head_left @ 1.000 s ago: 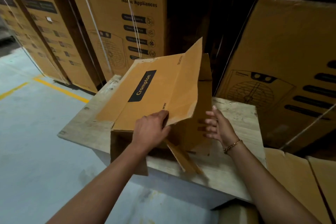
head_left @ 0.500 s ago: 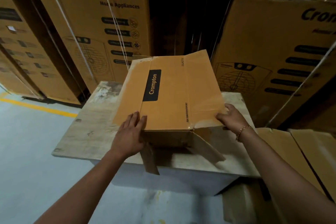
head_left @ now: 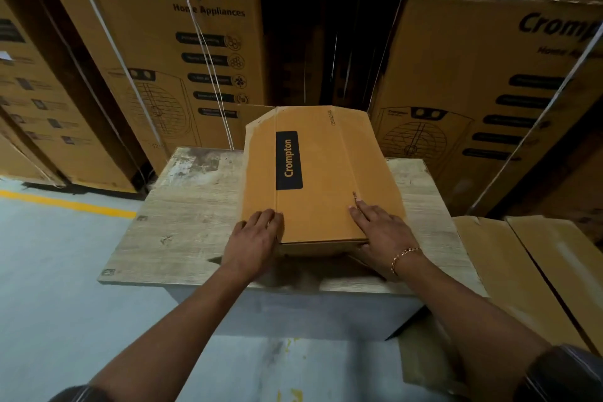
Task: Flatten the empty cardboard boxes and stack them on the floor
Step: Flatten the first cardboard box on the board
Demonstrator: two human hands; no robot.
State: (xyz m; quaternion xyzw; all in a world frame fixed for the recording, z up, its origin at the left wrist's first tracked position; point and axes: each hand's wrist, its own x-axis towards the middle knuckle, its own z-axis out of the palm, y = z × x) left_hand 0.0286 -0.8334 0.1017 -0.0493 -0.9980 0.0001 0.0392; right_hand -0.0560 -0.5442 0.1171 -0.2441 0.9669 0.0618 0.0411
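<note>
Left hand point(head_left: 257, 238), right hand point(head_left: 375, 232) pressed flat, fingers straight, on near-flat box point(head_left: 319, 173) on table point(head_left: 182, 232). Judged light, stiff, springy; best gripped at side edges.

A worn, pale wooden table point(head_left: 182, 238) stands on a grey floor point(head_left: 49, 271) with a yellow line point(head_left: 65, 202), bearing one tan box point(head_left: 326, 179) with a black label, while tall cartons point(head_left: 156, 42) stand behind.

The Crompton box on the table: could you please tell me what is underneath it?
The box rests on the wooden table, which shows around it. A lower cardboard layer shows along its near edge. Anything else beneath is covered by the box.
</note>
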